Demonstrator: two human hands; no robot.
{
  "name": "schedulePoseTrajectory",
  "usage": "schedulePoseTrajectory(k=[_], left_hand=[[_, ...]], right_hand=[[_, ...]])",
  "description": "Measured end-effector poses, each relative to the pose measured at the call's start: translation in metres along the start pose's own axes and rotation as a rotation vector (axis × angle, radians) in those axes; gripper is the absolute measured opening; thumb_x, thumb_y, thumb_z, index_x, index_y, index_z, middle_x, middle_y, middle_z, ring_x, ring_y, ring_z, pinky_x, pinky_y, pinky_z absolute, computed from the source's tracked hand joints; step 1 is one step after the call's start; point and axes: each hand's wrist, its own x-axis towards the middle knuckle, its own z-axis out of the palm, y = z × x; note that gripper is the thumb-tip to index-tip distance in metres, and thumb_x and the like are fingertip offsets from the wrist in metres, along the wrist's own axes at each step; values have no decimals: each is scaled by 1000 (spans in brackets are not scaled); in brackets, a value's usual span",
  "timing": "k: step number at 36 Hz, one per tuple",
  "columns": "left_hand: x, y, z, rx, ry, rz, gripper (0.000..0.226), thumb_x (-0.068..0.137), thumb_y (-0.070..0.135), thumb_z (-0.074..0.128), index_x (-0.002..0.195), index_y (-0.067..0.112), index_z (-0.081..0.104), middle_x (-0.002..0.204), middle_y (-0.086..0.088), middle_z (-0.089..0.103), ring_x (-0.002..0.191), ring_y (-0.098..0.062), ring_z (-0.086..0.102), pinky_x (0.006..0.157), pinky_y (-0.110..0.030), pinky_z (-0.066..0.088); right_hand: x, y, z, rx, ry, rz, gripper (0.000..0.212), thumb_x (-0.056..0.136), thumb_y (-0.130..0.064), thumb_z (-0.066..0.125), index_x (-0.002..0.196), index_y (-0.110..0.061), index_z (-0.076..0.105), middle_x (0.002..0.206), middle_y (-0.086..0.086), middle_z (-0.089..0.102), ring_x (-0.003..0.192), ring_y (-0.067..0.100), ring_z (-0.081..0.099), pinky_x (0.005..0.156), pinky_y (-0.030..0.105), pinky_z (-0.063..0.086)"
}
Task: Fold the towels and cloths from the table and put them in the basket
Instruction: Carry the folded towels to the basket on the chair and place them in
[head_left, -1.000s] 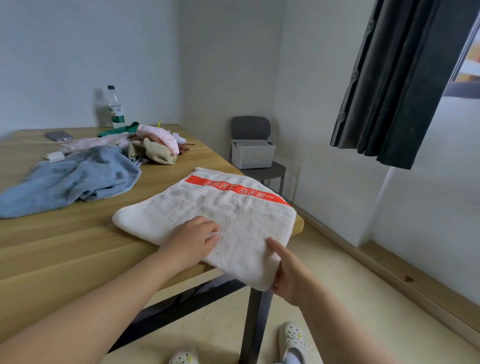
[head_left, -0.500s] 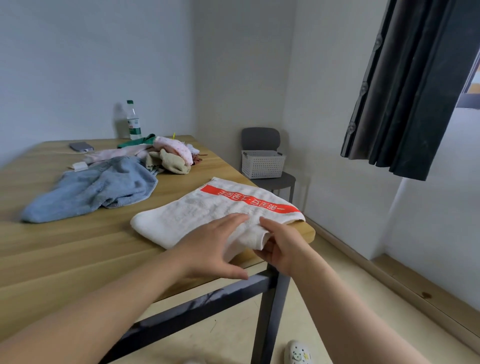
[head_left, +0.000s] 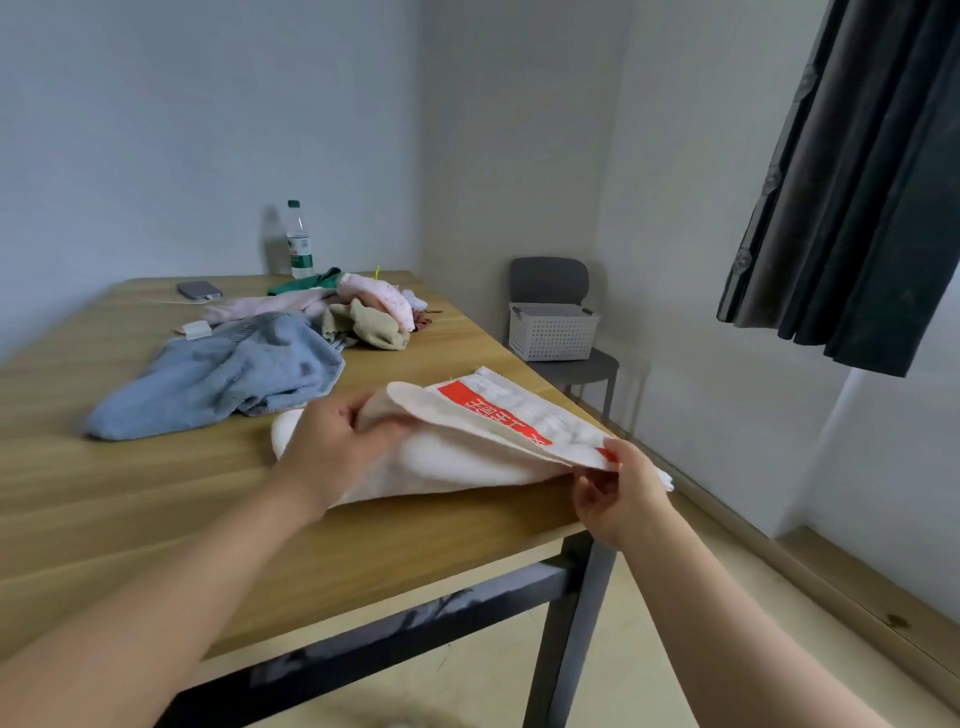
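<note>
Progress: we are folding the white towel (head_left: 457, 462) at the near corner of the table (head_left: 156, 519), its top layer lifted; the basket (head_left: 553, 335) on the chair (head_left: 550, 278) is showing nothing above its rim
Remaining: the blue towel (head_left: 223, 374) and the pile of small cloths (head_left: 374, 312) are lying unfolded farther back
Left hand (head_left: 332, 441): we are gripping the lifted edge, fingers curled round it
Right hand (head_left: 618, 499): we are pinching that edge's other corner

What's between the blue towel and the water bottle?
Head view: a pink cloth lies between the blue towel and the bottle, with a green cloth near the bottle.
</note>
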Motion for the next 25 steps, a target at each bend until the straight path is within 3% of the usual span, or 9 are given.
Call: schedulePoseTrajectory(k=[2, 5, 9, 15, 19, 22, 25], left_hand=[[4, -2, -7, -49, 151, -107, 33, 62, 46, 75, 73, 15, 68, 75, -5, 68, 77, -21, 59, 76, -40, 48], [14, -11, -17, -61, 294, -204, 22, 83, 34, 67, 72, 16, 63, 76, -6, 62, 78, -22, 56, 74, -36, 44], [27, -28, -32, -55, 398, -284, 20, 86, 38, 63, 78, 19, 64, 88, -6, 65, 88, -25, 60, 83, -44, 49], [61, -60, -41, -101, 606, -369, 20, 88, 32, 60, 72, 21, 59, 74, 2, 57, 72, -15, 51, 67, -29, 41], [83, -84, -50, -98, 644, -407, 20, 89, 31, 59, 72, 19, 58, 75, -1, 58, 72, -18, 53, 71, -30, 42], [91, -102, -57, 6, 650, -403, 25, 90, 28, 57, 67, 17, 55, 70, -2, 55, 72, -22, 52, 69, -30, 40], [91, -124, -63, 289, 550, -395, 29, 89, 28, 58, 63, 15, 53, 72, -7, 57, 80, -30, 57, 66, -32, 38]], right_hand=[[1, 1, 4, 80, 0, -28, 31, 85, -23, 66, 110, -13, 52, 84, 4, 59, 65, 12, 56, 51, 15, 48], [3, 1, 11, 114, -22, -120, 18, 88, -20, 60, 101, -11, 53, 77, 5, 59, 56, 9, 49, 51, 15, 42], [10, -3, 34, -10, -67, -255, 9, 89, -20, 59, 85, -14, 55, 72, 4, 56, 54, 8, 48, 44, 16, 42], [34, -15, 89, -230, -133, -473, 6, 87, -15, 57, 83, -14, 53, 66, 2, 48, 53, 12, 42, 45, 21, 40], [54, -13, 124, -518, -85, -675, 13, 82, -23, 58, 69, -21, 56, 68, 0, 52, 68, 16, 49, 68, 33, 42], [69, -10, 145, -656, -142, -781, 18, 86, -21, 54, 68, -22, 56, 70, -1, 54, 71, 16, 52, 73, 32, 42], [92, -2, 158, -759, -188, -781, 20, 89, -24, 50, 74, -15, 61, 72, 0, 59, 76, 18, 55, 73, 32, 43]])
